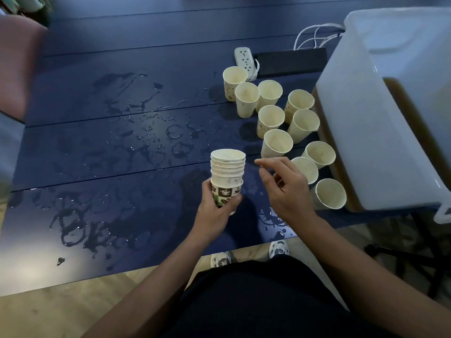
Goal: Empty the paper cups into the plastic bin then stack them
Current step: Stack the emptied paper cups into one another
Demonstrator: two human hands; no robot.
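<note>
Your left hand point(217, 203) has its fingers and thumb curled round the bottom of the cup stack point(227, 174), holding it upright with the forearm running down toward your body. Your right hand point(285, 186) hangs just to the right of the stack, not touching it, fingers loosely bent and the index finger poking toward the stack's rim.

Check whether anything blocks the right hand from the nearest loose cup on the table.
Nothing visible does. The right hand hovers open just in front of the nearest loose cup, with no object between them. The left hand holds the stack off to the side.
</note>
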